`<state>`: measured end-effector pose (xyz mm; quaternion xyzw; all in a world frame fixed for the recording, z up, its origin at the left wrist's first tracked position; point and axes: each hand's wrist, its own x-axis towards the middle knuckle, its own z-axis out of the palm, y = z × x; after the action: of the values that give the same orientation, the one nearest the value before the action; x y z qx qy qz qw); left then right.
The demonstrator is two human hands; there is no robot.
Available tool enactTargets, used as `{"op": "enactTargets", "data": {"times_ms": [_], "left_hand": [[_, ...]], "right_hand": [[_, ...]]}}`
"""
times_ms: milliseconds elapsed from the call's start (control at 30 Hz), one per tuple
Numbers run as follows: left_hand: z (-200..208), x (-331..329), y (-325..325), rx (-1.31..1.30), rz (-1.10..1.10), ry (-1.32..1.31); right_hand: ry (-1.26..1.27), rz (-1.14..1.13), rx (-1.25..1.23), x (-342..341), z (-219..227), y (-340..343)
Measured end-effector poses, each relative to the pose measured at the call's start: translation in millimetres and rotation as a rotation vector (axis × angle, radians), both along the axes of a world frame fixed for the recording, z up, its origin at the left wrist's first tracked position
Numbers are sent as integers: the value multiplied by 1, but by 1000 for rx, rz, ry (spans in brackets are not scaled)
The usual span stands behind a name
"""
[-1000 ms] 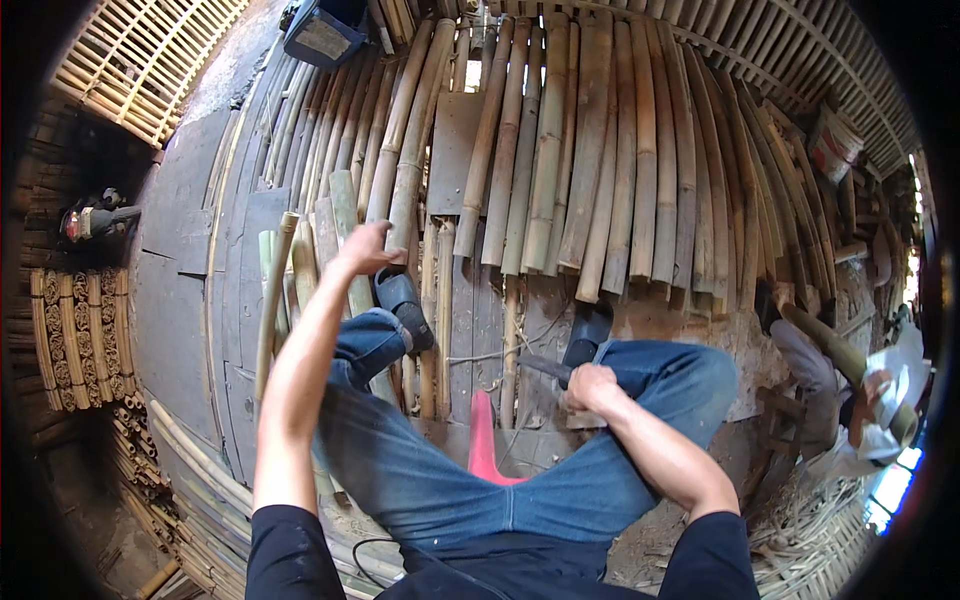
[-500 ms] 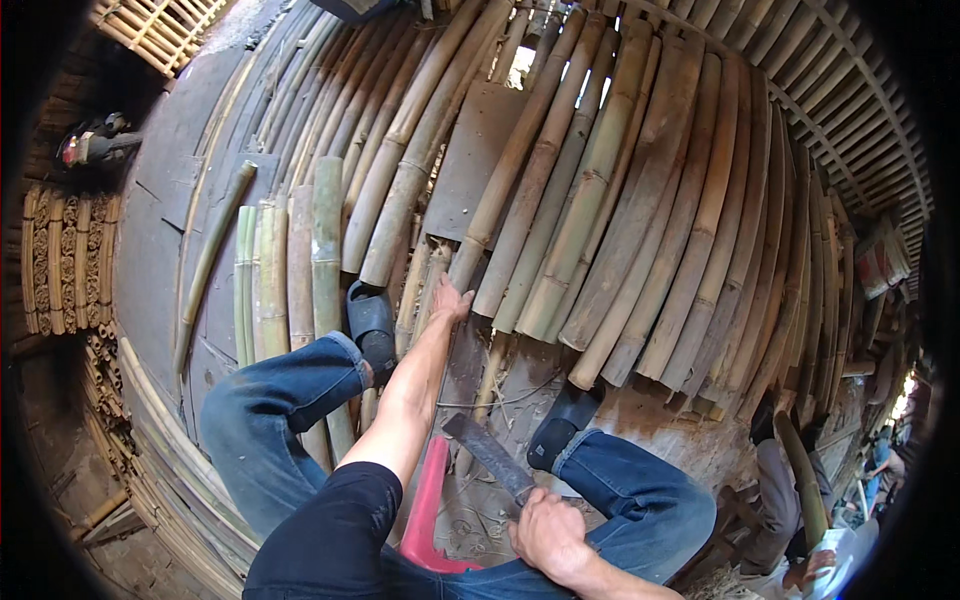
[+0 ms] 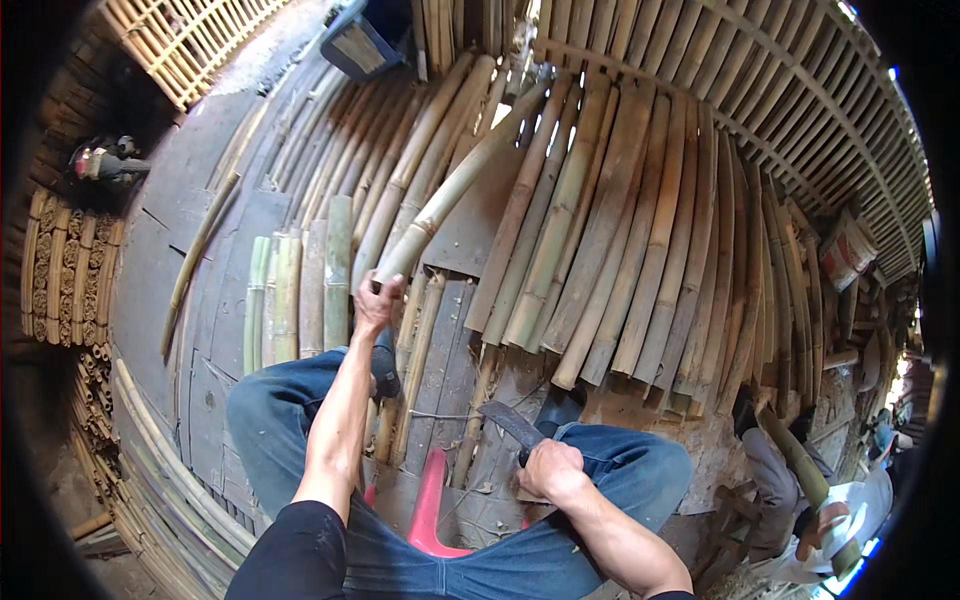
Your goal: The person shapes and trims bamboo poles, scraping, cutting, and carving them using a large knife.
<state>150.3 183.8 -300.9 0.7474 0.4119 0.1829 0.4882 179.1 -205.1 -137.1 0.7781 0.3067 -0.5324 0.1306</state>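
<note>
My left hand (image 3: 374,306) is wrapped round the near end of a split bamboo pole (image 3: 440,208). The pole slants away to the upper right, its far end up by the slatted wall. Over my right thigh, my right hand (image 3: 553,468) grips the handle of a machete (image 3: 511,425), whose dark, broad blade points up and to the left. A row of bamboo poles (image 3: 610,240) leans to the right of the held one. Between my knees shows part of a pink plastic stool (image 3: 428,515).
Short green bamboo pieces (image 3: 338,250) stand left of my left hand. A blue bin (image 3: 362,40) is at the back, and bundled bamboo (image 3: 68,270) is stacked at far left. Another person's leg (image 3: 770,490) and sleeve show at right, beside a bamboo pole (image 3: 795,455).
My left hand has closed round the pole's end and swung it left, out of the row. My right hand still holds the machete, its blade now slightly farther right. The view has shifted.
</note>
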Motion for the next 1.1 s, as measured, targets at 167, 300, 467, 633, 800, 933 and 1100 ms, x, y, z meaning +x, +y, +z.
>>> {"op": "enactTargets", "data": {"times_ms": [167,300,467,633,800,933,1100], "left_hand": [[165,-22,14,449,263,-384],[292,-67,-7,559,258,-899],[386,-149,-42,767,240,-1152],[380,-173,-82,454,44,-1000],[386,-210,-57,302,169,-1230],[457,-283,-25,363,331,-1331],[489,-337,31,980,228,-1405]], "right_hand": [[-30,14,-26,-14,-21,-8],[-105,41,-2,-32,-27,-23],[-141,73,76,-54,-63,-36],[3,222,-68,-65,-78,-57],[170,287,-46,-70,-47,-42],[32,203,-73,-68,-59,-61],[-59,110,-61,-57,-92,-71]]}}
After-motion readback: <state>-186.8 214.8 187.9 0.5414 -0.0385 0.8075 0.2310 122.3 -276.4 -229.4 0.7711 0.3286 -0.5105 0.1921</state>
